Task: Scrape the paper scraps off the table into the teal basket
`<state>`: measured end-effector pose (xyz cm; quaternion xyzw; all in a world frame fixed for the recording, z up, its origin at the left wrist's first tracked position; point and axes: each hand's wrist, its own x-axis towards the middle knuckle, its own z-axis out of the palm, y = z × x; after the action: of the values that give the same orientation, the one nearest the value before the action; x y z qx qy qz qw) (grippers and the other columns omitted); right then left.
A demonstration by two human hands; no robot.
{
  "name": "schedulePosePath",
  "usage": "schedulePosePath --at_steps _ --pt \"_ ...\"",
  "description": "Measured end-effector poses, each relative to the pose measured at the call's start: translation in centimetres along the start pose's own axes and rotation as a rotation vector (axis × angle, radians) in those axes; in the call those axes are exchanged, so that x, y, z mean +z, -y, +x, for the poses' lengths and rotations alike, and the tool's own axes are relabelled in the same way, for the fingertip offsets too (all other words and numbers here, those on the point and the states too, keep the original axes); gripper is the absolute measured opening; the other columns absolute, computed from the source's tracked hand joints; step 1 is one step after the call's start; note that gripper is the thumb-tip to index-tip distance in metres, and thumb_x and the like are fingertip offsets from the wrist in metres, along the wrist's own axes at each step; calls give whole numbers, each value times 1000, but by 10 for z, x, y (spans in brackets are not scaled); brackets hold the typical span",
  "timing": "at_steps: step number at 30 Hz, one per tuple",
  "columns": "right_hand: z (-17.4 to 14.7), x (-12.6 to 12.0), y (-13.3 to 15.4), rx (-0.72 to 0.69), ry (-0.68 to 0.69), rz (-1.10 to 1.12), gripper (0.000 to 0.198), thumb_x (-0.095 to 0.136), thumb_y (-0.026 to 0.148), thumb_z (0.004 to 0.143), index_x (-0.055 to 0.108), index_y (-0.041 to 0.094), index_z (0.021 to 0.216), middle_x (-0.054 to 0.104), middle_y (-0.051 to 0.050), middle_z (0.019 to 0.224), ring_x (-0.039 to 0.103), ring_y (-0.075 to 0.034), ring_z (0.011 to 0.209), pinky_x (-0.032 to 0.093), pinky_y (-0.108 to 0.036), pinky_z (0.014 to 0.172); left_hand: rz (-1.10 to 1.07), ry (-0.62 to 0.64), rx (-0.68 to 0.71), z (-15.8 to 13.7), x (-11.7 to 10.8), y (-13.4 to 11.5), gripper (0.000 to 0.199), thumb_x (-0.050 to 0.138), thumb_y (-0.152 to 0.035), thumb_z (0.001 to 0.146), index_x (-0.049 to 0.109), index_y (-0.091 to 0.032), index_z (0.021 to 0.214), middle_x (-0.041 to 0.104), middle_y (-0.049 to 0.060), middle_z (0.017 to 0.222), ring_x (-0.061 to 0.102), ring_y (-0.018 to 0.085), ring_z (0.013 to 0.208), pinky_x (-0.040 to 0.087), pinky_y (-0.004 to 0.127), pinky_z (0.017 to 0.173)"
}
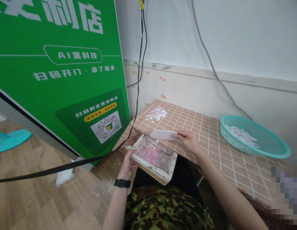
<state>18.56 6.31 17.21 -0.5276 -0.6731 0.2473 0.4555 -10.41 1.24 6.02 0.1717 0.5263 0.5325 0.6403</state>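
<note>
My left hand point(127, 163) is closed on the left end of a fabric-lined woven basket point(171, 166), tilted over my lap at the table's edge. Pink and white bits point(150, 155) lie on the basket's floor. In my right hand point(188, 140) a flat white card-like piece point(162, 134) is pinched at its right end, held over the basket's far rim. Beyond it, a small heap of white and pink flakes point(157, 113) rests on the checked tablecloth.
A turquoise plastic colander point(273, 148) with white strips point(241, 135) stands on the table point(198, 119) at right. A black strap point(90, 161) hangs across the left side, before a green cabinet point(66, 89). White plastic point(65, 177) lies on the floor.
</note>
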Motion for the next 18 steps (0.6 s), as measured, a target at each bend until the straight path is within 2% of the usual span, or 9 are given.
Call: schedulePosePath --at_steps 4,12,18 --pt "-2 2 -3 -11 -93 -1 25 64 38 74 72 23 91 70 -4 93 66 -26 86 52 -40 79 4 7 -14 0 1 0 30 66 -41 64 61 -18 81 60 0 64 56 14 54 46 24 45" --pt "-25 7 8 17 -39 29 22 63 37 74 73 23 88 71 -4 92 66 -26 83 53 -39 75 -9 7 -21 -1 2 -1 28 66 -40 64 61 -16 79 60 0 61 55 14 51 46 24 45" --pt "-25 -6 6 115 -168 95 28 67 40 70 73 20 89 71 -5 89 66 -27 82 53 -42 76 -3 -19 -5 -3 3 -1 29 65 -39 64 61 -17 82 61 0 62 56 14 52 47 25 47"
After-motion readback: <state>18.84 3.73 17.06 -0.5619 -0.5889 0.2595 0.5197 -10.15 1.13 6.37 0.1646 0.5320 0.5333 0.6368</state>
